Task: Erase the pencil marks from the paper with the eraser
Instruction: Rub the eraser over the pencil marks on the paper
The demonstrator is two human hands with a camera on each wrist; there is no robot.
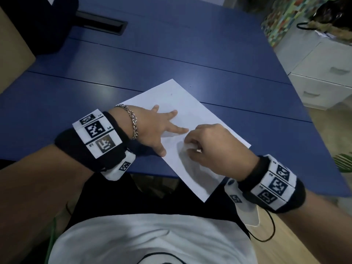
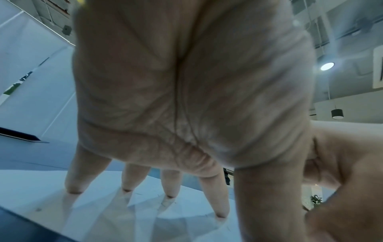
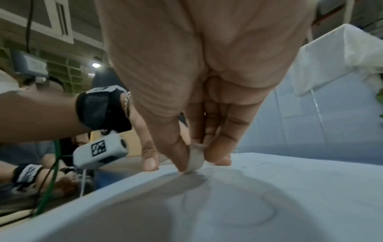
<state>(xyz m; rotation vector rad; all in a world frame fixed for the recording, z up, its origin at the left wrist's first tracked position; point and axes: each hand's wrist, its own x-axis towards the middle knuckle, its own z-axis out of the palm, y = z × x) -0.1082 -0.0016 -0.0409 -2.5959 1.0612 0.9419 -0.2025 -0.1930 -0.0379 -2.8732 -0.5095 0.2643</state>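
Observation:
A white sheet of paper (image 1: 192,103) lies askew on the blue table (image 1: 171,54), its near corner hanging over the front edge. My left hand (image 1: 158,126) lies spread on the sheet's left part, its straight fingertips (image 2: 128,188) pressing the paper (image 2: 99,212) down. My right hand (image 1: 205,143) is curled over the middle of the sheet and pinches a small pale eraser (image 3: 196,159) between thumb and fingers, its lower end touching the paper (image 3: 269,188). In the head view the eraser (image 1: 190,148) barely shows under the fingers. Faint pencil marks show near it.
A dark bag (image 1: 38,21) and a black cable slot (image 1: 102,21) sit at the table's far left. White drawers (image 1: 323,73) stand to the right beyond the table edge. A cardboard box (image 1: 11,50) is at the left.

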